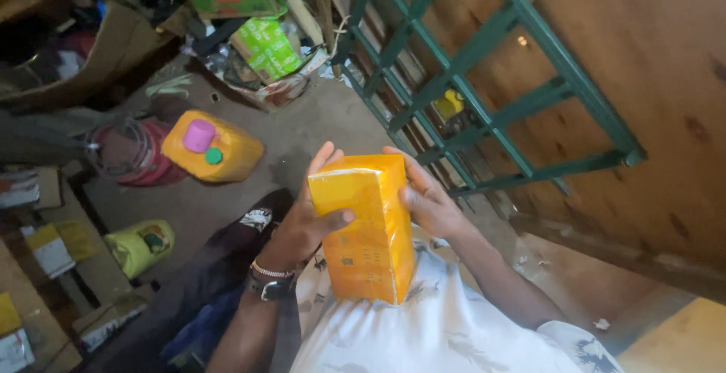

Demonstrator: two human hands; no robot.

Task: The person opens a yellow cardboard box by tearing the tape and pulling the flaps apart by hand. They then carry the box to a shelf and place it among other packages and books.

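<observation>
Left hand [306, 218] wraps the left side of an orange wrapped block [367, 225], thumb across its front face, fingers behind near the top edge. Clamped on it. Bracelet and dark watch [270, 284] on that wrist. Right hand [427, 199] presses flat on the block's right side, fingers at the upper back corner, also gripping. The block stands upright between both hands, bottom end against the person's white patterned shirt [454, 335], glossy film wrap, rectangular, taller than wide.

Below the hands: dark trousers [219, 267] on the left leg, bare concrete floor [302, 127] past that. On the floor ahead-left, well apart from the hands, a yellow jerrycan [227, 153] with a pink cap [199, 135] and a small green cap beside it. Just left of it a red round container [128, 153] with coiled hose or wire on top. Nearer the left edge, a yellow-green sack [140, 244] and some small boxes [49, 248].

Top of view: cardboard boxes [91, 55], a green carton [266, 46], mixed clutter, details unclear. To the right, a green metal grille frame [491, 123] leans against a brown plywood wall [643, 63]. Dim room, cluttered storage look.
</observation>
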